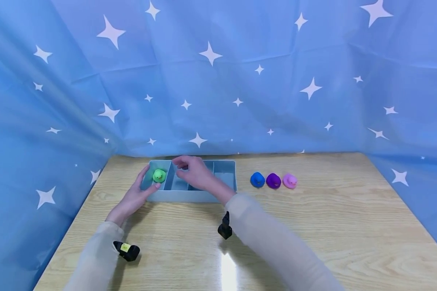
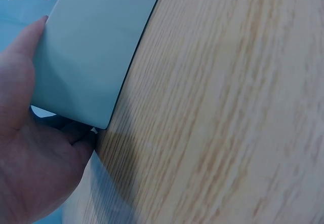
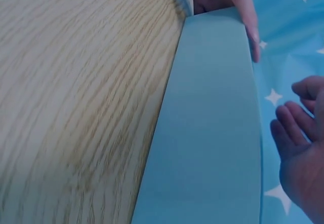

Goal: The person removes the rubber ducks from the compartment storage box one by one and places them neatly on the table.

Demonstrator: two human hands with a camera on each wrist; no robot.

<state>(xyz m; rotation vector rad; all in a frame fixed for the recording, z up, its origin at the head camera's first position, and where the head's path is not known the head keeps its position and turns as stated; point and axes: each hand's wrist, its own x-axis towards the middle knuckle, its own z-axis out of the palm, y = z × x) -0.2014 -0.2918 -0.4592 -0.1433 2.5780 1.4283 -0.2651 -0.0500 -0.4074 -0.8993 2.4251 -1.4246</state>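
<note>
A light blue divided box (image 1: 189, 197) lies on the table, its long front wall filling much of both wrist views. My left hand (image 1: 135, 197) grips the box's left end, thumb at the front rim and fingers round the far side. Inside the leftmost compartment sits a small green rubber duck (image 1: 159, 175). Over the middle compartments hovers my right hand (image 1: 197, 173), its fingers loosely bent. In the right wrist view this hand (image 3: 306, 143) shows nothing between thumb and fingers. It hides part of the dividers in the head view.
Right of the box, a blue duck (image 1: 257, 180), a purple duck (image 1: 273, 181) and a pink duck (image 1: 289, 181) stand in a row on the wooden table (image 1: 349, 218). A blue curtain with white stars (image 1: 240, 81) hangs behind the table and along its sides.
</note>
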